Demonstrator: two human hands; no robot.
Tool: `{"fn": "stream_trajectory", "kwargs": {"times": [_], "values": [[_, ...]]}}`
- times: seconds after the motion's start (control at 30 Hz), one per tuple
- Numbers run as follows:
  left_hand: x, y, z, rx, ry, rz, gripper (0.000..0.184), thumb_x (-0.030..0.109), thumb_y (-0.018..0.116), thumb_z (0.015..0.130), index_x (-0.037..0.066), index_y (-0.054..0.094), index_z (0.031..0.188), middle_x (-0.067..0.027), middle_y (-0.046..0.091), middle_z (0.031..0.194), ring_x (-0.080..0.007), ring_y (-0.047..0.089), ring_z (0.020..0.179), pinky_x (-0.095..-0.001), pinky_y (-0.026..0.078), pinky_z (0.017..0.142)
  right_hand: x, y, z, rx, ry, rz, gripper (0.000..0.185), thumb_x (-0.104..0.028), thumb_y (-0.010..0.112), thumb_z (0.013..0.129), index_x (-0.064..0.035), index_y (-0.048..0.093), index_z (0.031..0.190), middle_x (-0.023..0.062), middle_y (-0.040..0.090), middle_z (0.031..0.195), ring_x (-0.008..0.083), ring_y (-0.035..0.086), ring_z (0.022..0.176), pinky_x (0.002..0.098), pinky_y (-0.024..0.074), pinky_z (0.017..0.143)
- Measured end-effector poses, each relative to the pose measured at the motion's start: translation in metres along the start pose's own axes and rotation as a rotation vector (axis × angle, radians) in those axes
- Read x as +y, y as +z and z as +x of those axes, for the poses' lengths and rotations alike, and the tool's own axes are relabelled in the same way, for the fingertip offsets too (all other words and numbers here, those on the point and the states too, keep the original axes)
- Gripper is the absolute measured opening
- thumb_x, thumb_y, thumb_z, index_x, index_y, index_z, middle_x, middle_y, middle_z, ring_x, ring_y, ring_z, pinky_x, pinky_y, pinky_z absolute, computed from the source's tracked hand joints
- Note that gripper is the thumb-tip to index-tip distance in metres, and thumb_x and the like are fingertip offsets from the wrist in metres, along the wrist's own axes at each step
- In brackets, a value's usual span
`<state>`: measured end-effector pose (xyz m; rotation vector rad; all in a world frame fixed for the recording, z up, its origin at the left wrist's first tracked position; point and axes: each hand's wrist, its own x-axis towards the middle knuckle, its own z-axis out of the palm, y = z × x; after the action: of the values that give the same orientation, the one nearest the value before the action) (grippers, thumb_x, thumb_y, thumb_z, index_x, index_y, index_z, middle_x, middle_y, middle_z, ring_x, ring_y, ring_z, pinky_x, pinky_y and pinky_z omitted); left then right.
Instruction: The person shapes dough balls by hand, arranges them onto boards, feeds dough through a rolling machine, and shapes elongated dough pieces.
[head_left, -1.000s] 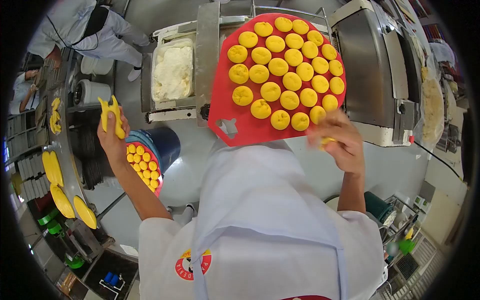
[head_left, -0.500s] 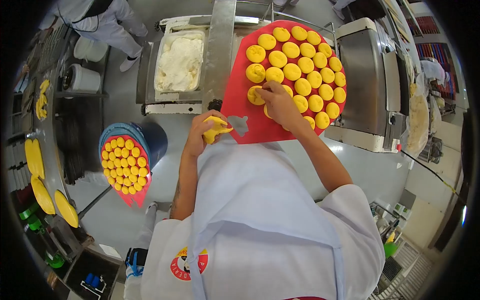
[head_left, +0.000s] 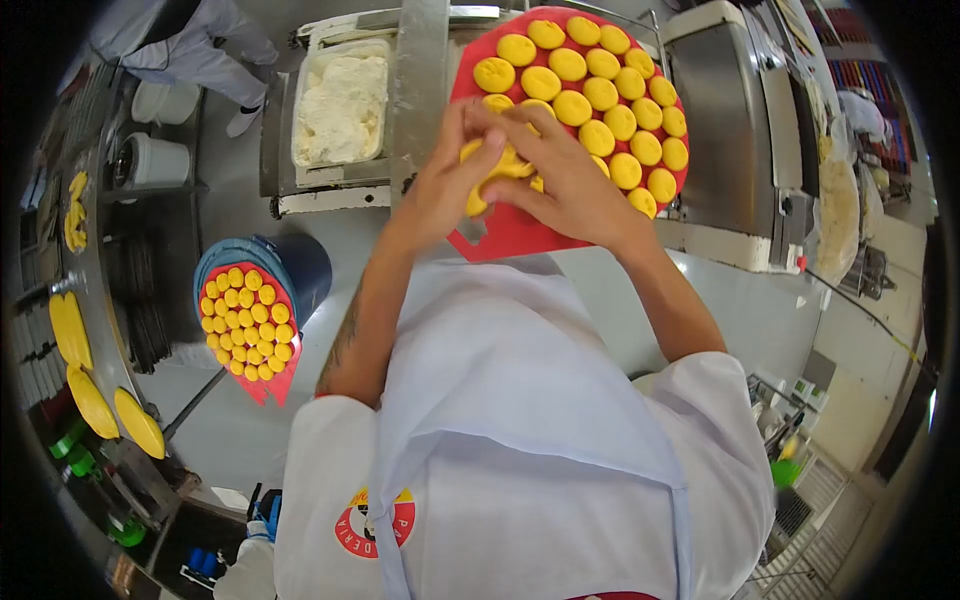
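Note:
My left hand [head_left: 446, 186] and my right hand [head_left: 578, 192] meet over the lower left part of a red board [head_left: 530, 236]. Between them is a lump of soft yellow dough [head_left: 508, 165], with the fingers of both hands closed around it. Many round, flattened yellow dough pieces [head_left: 602, 95] lie in rows on the board, and some near the left side are partly covered by my hands. The board's lower left edge has a ragged cut-out.
A tub of white, flour-like stuff [head_left: 342, 105] stands left of a metal bar [head_left: 420, 75]. A steel machine [head_left: 722, 140] is at the right. Lower left, a second red board [head_left: 278, 380] with dough rounds rests on a blue barrel [head_left: 312, 275]. A person's white-trousered legs [head_left: 215, 65] show upper left.
My left hand has moved up and right with the dough, over the board. My right hand has left the dough rounds and joined it on the lump. The view has shifted slightly.

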<state>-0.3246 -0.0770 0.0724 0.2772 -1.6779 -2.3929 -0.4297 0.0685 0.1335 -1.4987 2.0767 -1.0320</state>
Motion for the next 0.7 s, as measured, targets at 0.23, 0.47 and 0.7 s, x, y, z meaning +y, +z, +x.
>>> {"fn": "stream_trajectory", "kwargs": {"times": [0.23, 0.47, 0.7], "values": [[0.093, 0.042, 0.017, -0.356, 0.016, 0.280, 0.031, 0.019, 0.059, 0.100, 0.003, 0.062, 0.126, -0.0086, 0.065, 0.090, -0.0166, 0.062, 0.073, -0.0273, 0.050, 0.062, -0.014, -0.071, -0.030, 0.191, -0.344, -0.521, 0.029, -0.023, 0.073, 0.085, -0.0114, 0.065, 0.110, 0.0042, 0.066, 0.103, 0.0247, 0.067, 0.075, 0.0351, 0.0551, 0.060], [0.145, 0.066, -0.019, -0.440, 0.454, 0.774, 0.021, 0.010, 0.068, 0.089, 0.006, 0.072, 0.110, -0.0125, 0.070, 0.099, -0.0259, 0.068, 0.089, -0.0312, 0.055, 0.075, -0.045, -0.089, -0.093, 0.406, -0.252, -0.196, 0.033, -0.031, 0.073, 0.090, -0.0057, 0.067, 0.110, 0.0046, 0.069, 0.090, 0.0199, 0.065, 0.071, 0.0293, 0.0517, 0.060], [0.127, -0.151, -0.057, 0.664, 0.191, 0.614, 0.022, 0.017, 0.060, 0.101, -0.001, 0.065, 0.114, -0.0084, 0.067, 0.110, -0.0103, 0.060, 0.077, -0.0234, 0.048, 0.058, 0.015, -0.069, -0.141, 0.680, 0.401, 0.426, 0.043, -0.039, 0.047, 0.106, 0.0002, 0.064, 0.110, 0.0046, 0.066, 0.095, 0.0103, 0.053, 0.061, 0.0231, 0.0427, 0.053]]}}
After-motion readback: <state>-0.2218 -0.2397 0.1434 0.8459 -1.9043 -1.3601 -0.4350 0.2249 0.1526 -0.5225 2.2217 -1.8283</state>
